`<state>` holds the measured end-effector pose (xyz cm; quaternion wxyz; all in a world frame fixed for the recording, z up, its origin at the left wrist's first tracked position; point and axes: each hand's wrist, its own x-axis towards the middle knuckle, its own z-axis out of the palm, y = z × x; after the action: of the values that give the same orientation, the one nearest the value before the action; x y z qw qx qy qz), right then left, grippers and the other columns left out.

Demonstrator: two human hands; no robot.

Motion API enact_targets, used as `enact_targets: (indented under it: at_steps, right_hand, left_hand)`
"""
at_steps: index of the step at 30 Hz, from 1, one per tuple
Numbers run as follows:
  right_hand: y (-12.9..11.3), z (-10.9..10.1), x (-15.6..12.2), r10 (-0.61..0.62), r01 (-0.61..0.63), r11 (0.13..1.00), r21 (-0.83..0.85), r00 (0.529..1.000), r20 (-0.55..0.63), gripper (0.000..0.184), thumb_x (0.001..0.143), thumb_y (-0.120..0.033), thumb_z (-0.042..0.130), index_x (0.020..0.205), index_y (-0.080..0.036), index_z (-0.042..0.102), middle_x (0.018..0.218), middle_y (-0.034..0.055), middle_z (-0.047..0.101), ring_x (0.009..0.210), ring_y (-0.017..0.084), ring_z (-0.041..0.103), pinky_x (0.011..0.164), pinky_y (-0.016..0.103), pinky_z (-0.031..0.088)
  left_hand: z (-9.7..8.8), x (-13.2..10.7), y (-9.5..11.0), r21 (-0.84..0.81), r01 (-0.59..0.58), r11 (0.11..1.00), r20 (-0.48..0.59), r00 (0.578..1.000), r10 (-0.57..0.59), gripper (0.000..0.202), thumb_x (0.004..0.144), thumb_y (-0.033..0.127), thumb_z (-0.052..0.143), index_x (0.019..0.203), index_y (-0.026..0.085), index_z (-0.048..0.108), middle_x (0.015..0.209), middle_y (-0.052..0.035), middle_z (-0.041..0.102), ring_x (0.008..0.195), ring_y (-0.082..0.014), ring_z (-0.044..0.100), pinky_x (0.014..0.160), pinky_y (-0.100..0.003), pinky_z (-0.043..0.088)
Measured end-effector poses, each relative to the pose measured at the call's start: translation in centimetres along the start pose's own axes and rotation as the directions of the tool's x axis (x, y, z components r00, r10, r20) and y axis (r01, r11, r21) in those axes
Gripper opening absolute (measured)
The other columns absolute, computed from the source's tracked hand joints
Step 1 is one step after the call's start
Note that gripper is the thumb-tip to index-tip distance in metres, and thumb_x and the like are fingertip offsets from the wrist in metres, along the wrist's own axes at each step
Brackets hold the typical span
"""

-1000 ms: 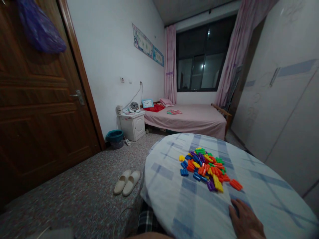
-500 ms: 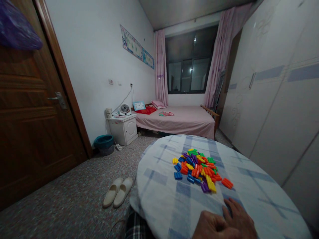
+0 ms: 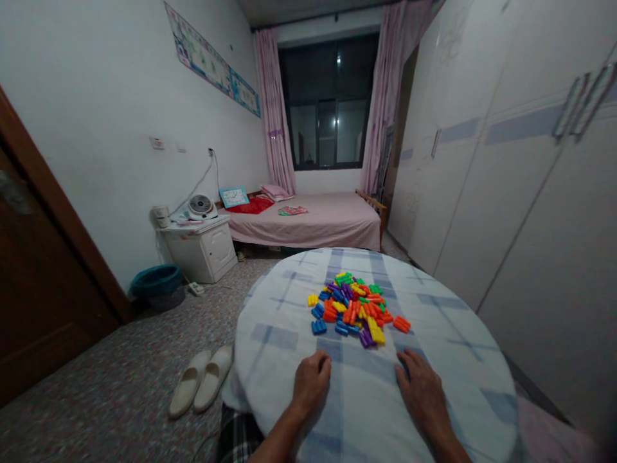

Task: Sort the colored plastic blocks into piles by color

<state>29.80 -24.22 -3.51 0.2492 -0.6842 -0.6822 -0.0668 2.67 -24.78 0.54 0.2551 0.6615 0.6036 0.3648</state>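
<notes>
Several plastic building blocks in red, blue, yellow, green and purple lie in a loose heap; a yellow block and a purple block are at its near edge. My left hand rests on the cloth short of the heap, its fingers curled in, with nothing seen in them. To the right, my right hand lies palm down with fingers apart and empty. Closest to it are the yellow block and an orange-red block. Neither hand touches a block.
The round table wears a blue-and-white checked cloth. Beyond it is a bed. A white cabinet with a fan, a teal bin and slippers are to the left. A wardrobe lines the right.
My hands, close together before, have moved apart, the left one leftward across the cloth. The camera view has turned right. The blocks look unmoved on the table.
</notes>
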Motion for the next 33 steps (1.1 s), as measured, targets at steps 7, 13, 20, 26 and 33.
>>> enact_targets:
  at_steps: [7,13,20,26,33]
  right_hand:
    - [-0.9,-1.2,0.3,0.025,-0.025,1.000,0.002,0.998,0.063,0.042,0.090,-0.030,0.035,0.115,-0.012,0.063,0.126,0.0132,0.059,0.119,0.025,0.051,0.101,0.040,0.038]
    - [-1.5,-1.9,0.3,0.037,-0.038,0.999,0.017,0.999,0.037,0.035,0.087,-0.026,0.041,0.112,-0.015,0.065,0.123,0.0115,0.061,0.117,0.023,0.053,0.100,0.039,0.038]
    - [-1.2,-1.5,0.0,0.043,-0.045,0.997,0.063,0.998,0.034,0.036,0.089,-0.028,0.039,0.110,-0.013,0.065,0.122,0.0122,0.061,0.116,0.024,0.053,0.101,0.039,0.038]
    - [-1.5,-1.8,0.1,-0.007,0.000,0.990,0.139,0.999,0.050,0.034,0.089,-0.025,0.037,0.104,-0.015,0.066,0.115,0.0110,0.065,0.107,0.022,0.058,0.098,0.037,0.041]
    - [-2.0,-2.5,0.2,-0.002,-0.009,0.986,0.166,0.998,0.061,0.033,0.086,-0.023,0.040,0.105,-0.015,0.066,0.116,0.0123,0.064,0.108,0.023,0.057,0.098,0.038,0.041]
  left_hand:
    - [-0.1,-0.4,0.4,0.026,-0.024,0.999,0.003,1.000,0.024,0.027,0.089,0.028,0.039,0.075,0.020,0.061,0.068,0.0004,0.062,0.067,-0.0137,0.058,0.062,-0.021,0.035]
    - [-0.5,-0.5,0.5,0.020,-0.023,1.000,0.026,0.999,0.022,0.028,0.088,0.029,0.039,0.078,0.019,0.063,0.072,-0.0005,0.064,0.071,-0.0146,0.059,0.064,-0.022,0.037]
    - [-0.5,-0.6,0.8,0.004,-0.003,1.000,0.028,1.000,0.003,0.028,0.088,0.029,0.039,0.076,0.019,0.062,0.068,0.0003,0.062,0.068,-0.0146,0.058,0.063,-0.023,0.036]
    - [-0.4,-0.5,0.7,0.004,0.009,1.000,0.037,0.999,-0.009,0.027,0.088,0.030,0.040,0.078,0.019,0.063,0.069,0.0001,0.063,0.069,-0.0148,0.059,0.064,-0.023,0.037]
    - [-0.5,-0.6,0.7,0.013,-0.008,1.000,0.036,0.999,0.008,0.028,0.089,0.031,0.039,0.078,0.020,0.063,0.073,0.0005,0.065,0.072,-0.0143,0.060,0.065,-0.021,0.038]
